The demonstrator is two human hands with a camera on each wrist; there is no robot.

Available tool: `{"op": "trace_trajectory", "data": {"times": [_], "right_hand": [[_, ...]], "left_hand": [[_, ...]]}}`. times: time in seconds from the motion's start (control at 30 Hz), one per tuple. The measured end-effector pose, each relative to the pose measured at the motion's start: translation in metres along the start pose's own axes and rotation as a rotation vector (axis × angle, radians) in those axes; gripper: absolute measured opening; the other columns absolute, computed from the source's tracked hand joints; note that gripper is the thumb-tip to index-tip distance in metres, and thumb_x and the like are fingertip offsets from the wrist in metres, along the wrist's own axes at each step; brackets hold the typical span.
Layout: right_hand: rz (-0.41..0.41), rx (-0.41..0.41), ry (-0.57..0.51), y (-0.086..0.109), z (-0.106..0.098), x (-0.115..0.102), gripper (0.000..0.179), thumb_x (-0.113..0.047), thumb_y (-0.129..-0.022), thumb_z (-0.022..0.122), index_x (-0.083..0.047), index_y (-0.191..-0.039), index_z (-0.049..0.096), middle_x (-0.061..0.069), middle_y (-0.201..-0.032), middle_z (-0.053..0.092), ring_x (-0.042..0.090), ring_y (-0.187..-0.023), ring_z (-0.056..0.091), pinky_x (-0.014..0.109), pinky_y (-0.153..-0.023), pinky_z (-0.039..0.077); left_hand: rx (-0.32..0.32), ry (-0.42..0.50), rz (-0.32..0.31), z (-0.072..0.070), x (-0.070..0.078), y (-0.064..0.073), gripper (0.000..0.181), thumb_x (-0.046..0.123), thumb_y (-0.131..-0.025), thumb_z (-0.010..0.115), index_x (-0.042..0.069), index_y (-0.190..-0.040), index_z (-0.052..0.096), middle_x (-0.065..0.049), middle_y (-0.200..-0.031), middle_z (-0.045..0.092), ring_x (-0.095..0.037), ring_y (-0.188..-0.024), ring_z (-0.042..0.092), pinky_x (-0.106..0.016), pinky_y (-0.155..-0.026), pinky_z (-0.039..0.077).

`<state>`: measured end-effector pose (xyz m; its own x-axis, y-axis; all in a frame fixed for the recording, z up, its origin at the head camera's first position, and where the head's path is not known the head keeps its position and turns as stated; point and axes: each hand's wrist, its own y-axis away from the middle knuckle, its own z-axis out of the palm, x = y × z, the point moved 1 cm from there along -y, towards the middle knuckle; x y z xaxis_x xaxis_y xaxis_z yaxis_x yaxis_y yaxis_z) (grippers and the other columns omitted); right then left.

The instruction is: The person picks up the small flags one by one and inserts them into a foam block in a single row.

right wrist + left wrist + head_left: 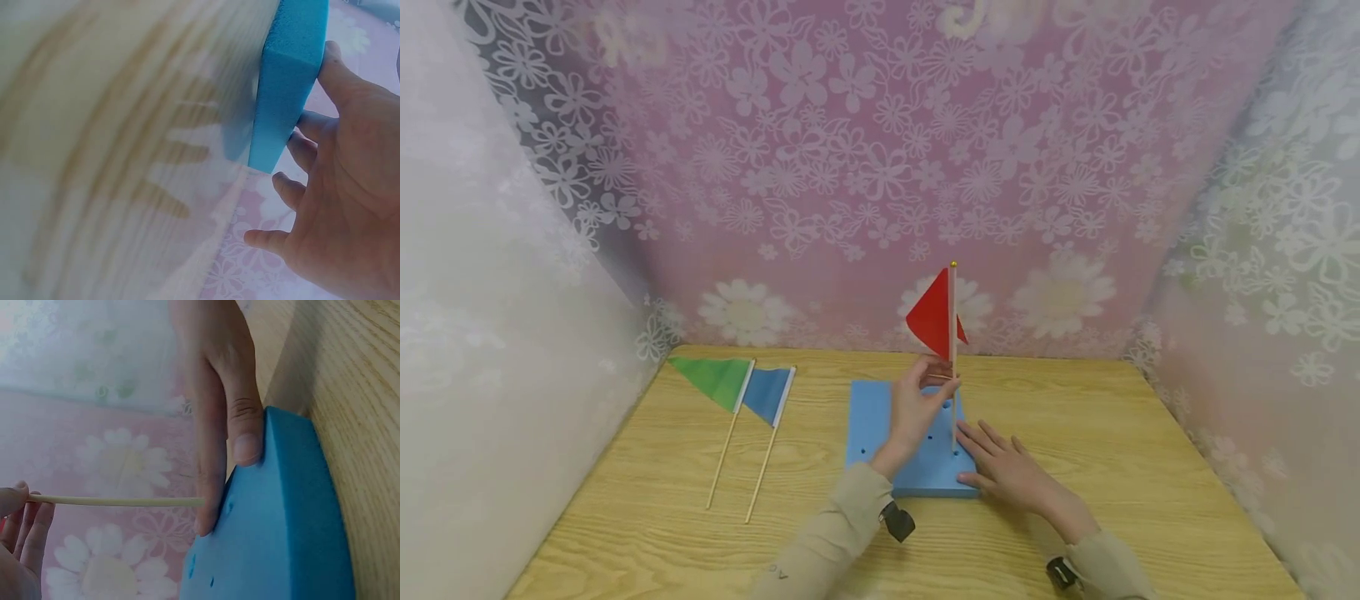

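Right of centre in the head view, the red pennant flag (934,318) stands upright over the right part of a blue foam block (871,412). The left hand (917,408) has its wooden stick (955,367) pinched between thumb and fingers, partway up below the cloth. The stick's lower end lines up with a hole (955,453) near the block's lower right corner; in the left wrist view that end overlaps a finger of the other hand, and I cannot tell whether it touches the foam.

The right hand (1018,475) lies along the block's right edge, fingers spread and straight, the thumb and nearest fingers resting on the foam, the others reaching past the rim. It grips nothing.

At the left of the frame, a green pennant flag (718,383) and a blue pennant flag (767,393) lie flat, sticks slanting toward the lower edge of the frame, the blue tip meeting the green flag's stick. The green tip comes close to the back left corner of the bench (1150,467).

A strip of wood grain separates these flags from the block; a wider stretch runs from the right hand to the right wall (1285,350). Behind the block, a narrow band meets the pink floral backdrop (850,208).
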<state>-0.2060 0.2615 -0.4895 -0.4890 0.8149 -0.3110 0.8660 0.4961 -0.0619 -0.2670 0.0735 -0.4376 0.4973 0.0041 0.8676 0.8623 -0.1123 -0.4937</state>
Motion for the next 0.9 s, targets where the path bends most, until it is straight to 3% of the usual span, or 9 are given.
{"op": "trace_trajectory", "data": {"times": [0.37,0.9], "right_hand": [[0.050,-0.054,0.019,-0.002,-0.001,-0.001,0.073,-0.052,-0.102,0.053,-0.010,-0.159,0.034,0.011,-0.165,0.030,0.043,-0.151,0.021,0.081,-0.107,0.020],[0.050,-0.044,0.031,-0.002,0.001,0.003,0.075,-0.053,-0.101,0.054,-0.009,-0.158,0.035,0.012,-0.164,0.031,0.043,-0.151,0.022,0.081,-0.107,0.022]], "left_hand": [[0.002,-0.077,0.023,0.009,-0.013,0.006,0.022,0.017,-0.091,0.078,0.012,-0.110,0.068,-0.003,-0.103,0.075,-0.011,-0.092,0.073,-0.021,-0.074,0.060],[-0.041,-0.140,0.017,0.012,-0.017,0.014,0.017,0.020,-0.093,0.076,0.013,-0.105,0.068,-0.004,-0.102,0.076,-0.012,-0.092,0.074,-0.020,-0.075,0.060]]}}
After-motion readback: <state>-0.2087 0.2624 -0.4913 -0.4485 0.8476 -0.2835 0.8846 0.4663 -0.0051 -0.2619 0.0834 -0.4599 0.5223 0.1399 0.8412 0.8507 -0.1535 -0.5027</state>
